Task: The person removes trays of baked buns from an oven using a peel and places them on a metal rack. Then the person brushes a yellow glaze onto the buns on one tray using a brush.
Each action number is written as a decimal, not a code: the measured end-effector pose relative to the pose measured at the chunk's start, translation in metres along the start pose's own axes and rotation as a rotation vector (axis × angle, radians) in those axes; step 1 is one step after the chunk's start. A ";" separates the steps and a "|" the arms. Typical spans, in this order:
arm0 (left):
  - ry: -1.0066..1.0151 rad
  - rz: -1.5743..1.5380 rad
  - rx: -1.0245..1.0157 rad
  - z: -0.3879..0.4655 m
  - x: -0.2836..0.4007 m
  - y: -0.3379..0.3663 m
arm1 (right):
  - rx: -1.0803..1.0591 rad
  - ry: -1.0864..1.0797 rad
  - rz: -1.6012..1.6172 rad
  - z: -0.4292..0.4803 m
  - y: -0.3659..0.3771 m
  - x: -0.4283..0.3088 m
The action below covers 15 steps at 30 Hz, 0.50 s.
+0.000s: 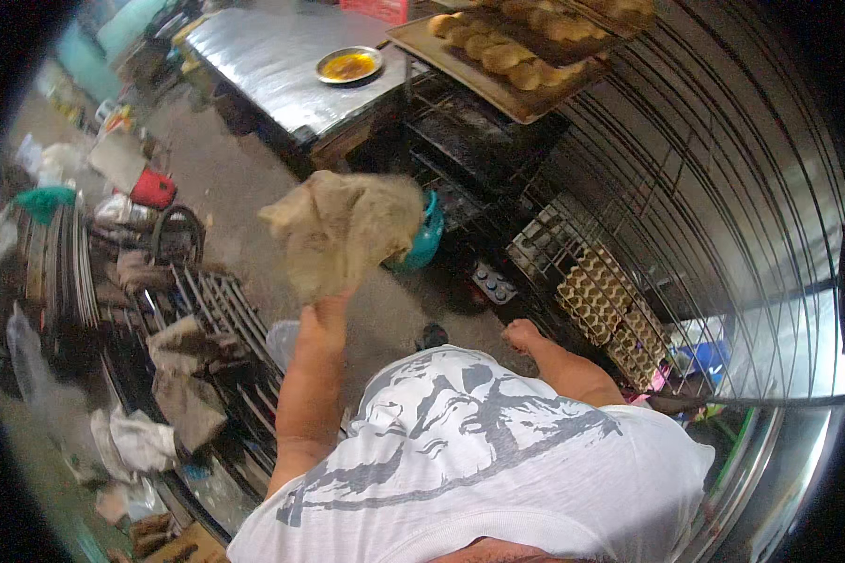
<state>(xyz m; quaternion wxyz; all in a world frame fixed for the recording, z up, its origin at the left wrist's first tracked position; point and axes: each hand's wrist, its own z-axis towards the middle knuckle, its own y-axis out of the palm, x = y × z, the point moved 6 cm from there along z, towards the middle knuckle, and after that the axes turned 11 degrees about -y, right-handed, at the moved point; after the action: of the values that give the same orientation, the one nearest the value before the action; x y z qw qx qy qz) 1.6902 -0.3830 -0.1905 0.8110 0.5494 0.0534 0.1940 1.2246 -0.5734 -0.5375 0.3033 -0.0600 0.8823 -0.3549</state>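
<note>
A worn beige cloth (345,225) is draped over my left hand (329,301), which is raised in front of me. Only the wrist and the base of the hand show; the fingers are hidden under the cloth. My right hand (522,334) hangs low by my side, its fingers curled in, and I see nothing in it. Beyond it stands a wire rack (676,162). Up at the rack's top, a metal baking tray (429,46) holds rows of browned bread rolls (507,60).
A metal-topped table (267,63) bears a plate of orange-yellow liquid (348,67). A teal rounded object (426,232) is partly behind the cloth. Stacked egg trays (598,295) stand at right. To the left are metal racking (218,310), cloths (186,383) and a red container (153,188).
</note>
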 end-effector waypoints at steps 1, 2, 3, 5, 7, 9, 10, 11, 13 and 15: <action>-0.040 -0.065 -0.058 0.015 -0.014 -0.003 | -0.013 -0.027 -0.115 -0.003 0.004 0.044; -0.077 -0.091 -0.109 0.030 -0.024 -0.006 | 0.008 -0.006 -0.099 0.001 0.011 0.057; -0.105 -0.103 -0.149 0.043 -0.029 -0.005 | 0.031 0.016 -0.083 0.001 0.017 0.070; -0.121 0.001 -0.083 0.071 -0.032 0.004 | 0.110 0.154 0.392 0.001 0.024 0.072; -0.103 0.123 0.086 0.093 -0.031 0.009 | 0.134 0.262 1.219 -0.019 0.035 0.074; -0.127 0.144 0.160 0.110 -0.032 0.009 | 0.208 0.308 1.501 -0.022 0.037 0.064; -0.152 0.129 0.168 0.121 -0.038 0.002 | 0.315 0.332 1.275 -0.018 0.034 0.060; -0.173 0.118 0.178 0.132 -0.044 -0.005 | 0.412 0.350 1.046 -0.015 0.028 0.054; -0.256 0.032 -0.007 0.158 -0.068 -0.012 | 0.401 0.373 1.033 -0.011 0.022 0.037; -0.279 -0.041 -0.059 0.187 -0.097 -0.002 | 0.345 0.325 1.152 -0.016 0.018 0.047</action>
<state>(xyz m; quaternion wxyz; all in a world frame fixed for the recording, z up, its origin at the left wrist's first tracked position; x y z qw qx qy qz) 1.6576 -0.5830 -0.1313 0.8301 0.5457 -0.0545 0.1007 1.1795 -0.5654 -0.5633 0.3132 0.5302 0.7378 -0.2766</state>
